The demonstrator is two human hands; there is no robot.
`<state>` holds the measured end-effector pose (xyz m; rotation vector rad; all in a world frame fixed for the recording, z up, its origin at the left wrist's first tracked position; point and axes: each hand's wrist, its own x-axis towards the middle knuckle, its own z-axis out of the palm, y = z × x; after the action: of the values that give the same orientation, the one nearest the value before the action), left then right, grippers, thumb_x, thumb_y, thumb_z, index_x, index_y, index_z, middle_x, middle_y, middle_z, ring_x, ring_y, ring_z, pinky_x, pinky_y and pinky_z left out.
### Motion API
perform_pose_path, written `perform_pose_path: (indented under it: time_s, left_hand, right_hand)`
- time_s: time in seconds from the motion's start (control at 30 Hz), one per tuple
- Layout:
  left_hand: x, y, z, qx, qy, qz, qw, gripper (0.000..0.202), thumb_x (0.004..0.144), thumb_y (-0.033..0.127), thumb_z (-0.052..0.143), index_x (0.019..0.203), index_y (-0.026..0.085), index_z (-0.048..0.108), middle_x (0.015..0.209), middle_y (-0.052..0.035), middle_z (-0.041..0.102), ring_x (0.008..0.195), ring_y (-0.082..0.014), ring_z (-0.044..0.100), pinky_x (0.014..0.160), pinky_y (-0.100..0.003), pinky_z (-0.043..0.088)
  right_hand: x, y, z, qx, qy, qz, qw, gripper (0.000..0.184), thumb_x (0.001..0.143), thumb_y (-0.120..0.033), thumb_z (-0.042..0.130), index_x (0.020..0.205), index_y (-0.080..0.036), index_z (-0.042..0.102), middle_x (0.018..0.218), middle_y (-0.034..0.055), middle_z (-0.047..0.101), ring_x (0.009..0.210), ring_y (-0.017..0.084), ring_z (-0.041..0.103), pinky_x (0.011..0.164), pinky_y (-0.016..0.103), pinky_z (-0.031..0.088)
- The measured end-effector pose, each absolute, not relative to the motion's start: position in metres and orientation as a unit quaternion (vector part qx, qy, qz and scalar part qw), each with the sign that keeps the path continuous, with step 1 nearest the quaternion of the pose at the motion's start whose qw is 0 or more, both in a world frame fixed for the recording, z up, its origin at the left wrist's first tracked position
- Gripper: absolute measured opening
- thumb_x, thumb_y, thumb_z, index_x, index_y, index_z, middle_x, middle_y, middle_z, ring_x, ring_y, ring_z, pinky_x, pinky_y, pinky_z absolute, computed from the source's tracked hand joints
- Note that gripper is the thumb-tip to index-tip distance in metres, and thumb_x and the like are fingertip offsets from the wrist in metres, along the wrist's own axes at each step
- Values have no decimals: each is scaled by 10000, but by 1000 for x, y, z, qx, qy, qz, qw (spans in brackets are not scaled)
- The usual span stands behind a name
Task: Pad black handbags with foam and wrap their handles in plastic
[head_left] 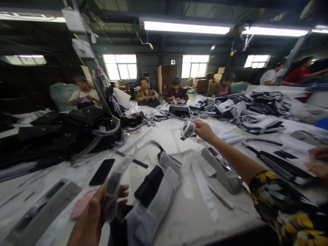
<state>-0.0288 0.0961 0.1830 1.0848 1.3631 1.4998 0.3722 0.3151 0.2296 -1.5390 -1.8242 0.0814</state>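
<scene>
On the white table [184, 212], two wrapped pieces are held
A strap roll [188, 130] is pinched at mid-table by the right hand [203, 130]; a sleeved black bag [150, 186] near the front edge is clasped by the left hand [89, 218], fingers curled

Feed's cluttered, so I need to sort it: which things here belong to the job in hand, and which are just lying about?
In hand: left hand gripping the plastic-wrapped strap; right hand holding the rolled strap; wrapped black bag beside the left hand.
Lying about: phone; tape dispenser; pink item; pile of black bags.
</scene>
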Motion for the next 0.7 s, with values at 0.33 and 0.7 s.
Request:
perform_pose_path:
  time_s: [0.33,0.7]
  left_hand:
    - [-30,88,243,535,527,453,482,583,837,693,565,1078,180,698,842,-68,709,786,-221,668,660,-305,513]
    - [-5,86,267,578,465,437,509,466,815,550,696,1112,190,682,963,-51,682,889,-185,621,730,-264,505]
  right_hand:
    - [230,161,213,-308,-867,164,356,404,813,-55,561,1154,-201,724,1044,66,663,857,148,651,782,238,509]
    - [181,146,214,-455,-810,-45,367,216,985,-264,504,1050,-181,692,1125,109,642,802,175,646,707,250,493]
